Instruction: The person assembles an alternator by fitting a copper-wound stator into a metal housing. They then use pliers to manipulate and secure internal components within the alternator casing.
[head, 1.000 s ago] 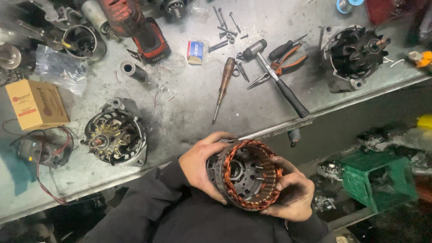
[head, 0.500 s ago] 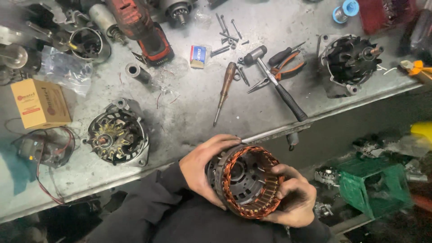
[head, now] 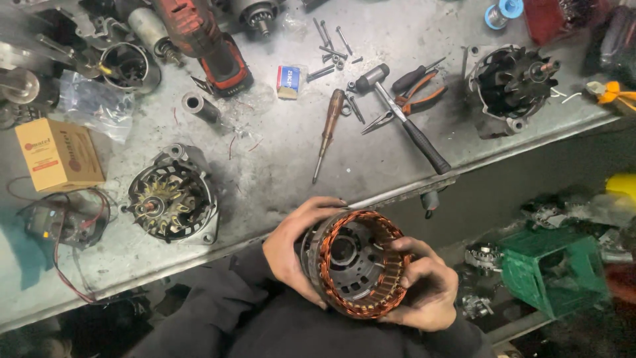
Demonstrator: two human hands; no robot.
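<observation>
- Both hands hold the alternator stator (head: 354,264) close to the body, near the edge of the metal workbench (head: 278,179).
- The left hand (head: 291,248) wraps around its left side. The right hand (head: 424,292) cups its lower right side, fingers pressed on the copper windings.
- Since a second ago it has turned a little, so its open middle shows more. The grip looks the same.
- Another alternator (head: 171,199) sits to the left. A screwdriver (head: 328,132) and hammer (head: 401,116) lie farther away.

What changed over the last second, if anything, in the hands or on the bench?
Very little. Both hands, left hand and right hand, keep their grip on the copper-wound stator housing, which has tilted slightly. The screwdriver, hammer and alternator on the bench stayed put.
</observation>
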